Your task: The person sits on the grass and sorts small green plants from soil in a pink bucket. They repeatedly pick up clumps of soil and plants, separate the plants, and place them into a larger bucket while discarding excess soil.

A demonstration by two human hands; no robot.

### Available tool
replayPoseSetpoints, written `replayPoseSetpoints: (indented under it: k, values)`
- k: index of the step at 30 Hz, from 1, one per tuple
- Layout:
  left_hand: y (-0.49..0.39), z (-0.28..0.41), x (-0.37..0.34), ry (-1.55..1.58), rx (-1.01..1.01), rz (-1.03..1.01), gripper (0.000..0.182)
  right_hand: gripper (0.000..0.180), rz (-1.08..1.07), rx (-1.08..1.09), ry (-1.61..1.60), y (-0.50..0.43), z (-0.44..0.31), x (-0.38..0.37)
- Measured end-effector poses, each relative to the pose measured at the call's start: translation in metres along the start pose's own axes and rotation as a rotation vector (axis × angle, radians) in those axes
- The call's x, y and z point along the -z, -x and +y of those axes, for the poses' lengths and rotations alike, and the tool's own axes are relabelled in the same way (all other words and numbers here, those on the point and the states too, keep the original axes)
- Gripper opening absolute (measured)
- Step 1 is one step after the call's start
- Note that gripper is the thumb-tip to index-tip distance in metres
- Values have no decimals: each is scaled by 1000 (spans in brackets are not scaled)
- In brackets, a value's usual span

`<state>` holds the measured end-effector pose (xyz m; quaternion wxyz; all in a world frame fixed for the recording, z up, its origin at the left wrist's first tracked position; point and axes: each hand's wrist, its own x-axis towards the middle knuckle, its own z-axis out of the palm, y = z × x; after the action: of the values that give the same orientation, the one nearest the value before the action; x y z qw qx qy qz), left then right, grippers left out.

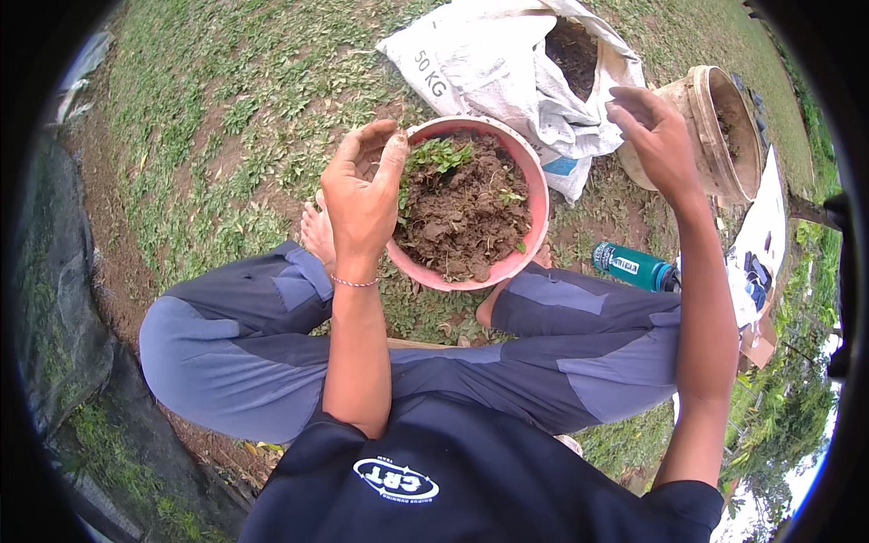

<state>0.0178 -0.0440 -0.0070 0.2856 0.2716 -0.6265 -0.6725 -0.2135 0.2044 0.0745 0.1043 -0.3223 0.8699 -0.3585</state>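
Between my feet a red plastic bucket (538, 197) holds clumpy brown soil (468, 210) with small green weeds (441, 155) in it. At its left rim my left hand (366, 176), smeared with dirt, is raised with curled fingers apart and nothing seen in it. My right hand (652, 136) is held up to the right, between an open white woven sack (475, 61) and a beige bucket (696, 129). Its fingers are bent and apart, with no object in them. Dark soil (572, 58) shows in the sack's mouth. The beige bucket is tilted, with some soil inside.
A teal bottle (631, 266) lies on the grass by my right knee. Beyond my right forearm is a white sheet (760, 231) with small dark items on it. Dark netting (61, 271) runs along the far left. Low weeds and bare earth surround the buckets.
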Motion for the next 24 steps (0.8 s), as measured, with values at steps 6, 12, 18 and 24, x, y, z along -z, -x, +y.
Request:
replayPoseSetpoints:
  k: [6,12,18,24]
  values:
    - [-1,12,0,58,8,40,21,47,-230,402,197,26,-57,-132]
    - [5,15,9,41,7,-30,22,36,-254,387,323,17,-49,-159]
    - [1,6,20,92,36,-2,18,20,-208,540,376,15,-51,-153]
    - [1,-1,15,-62,28,-91,24,25,-179,704,378,22,-70,-121]
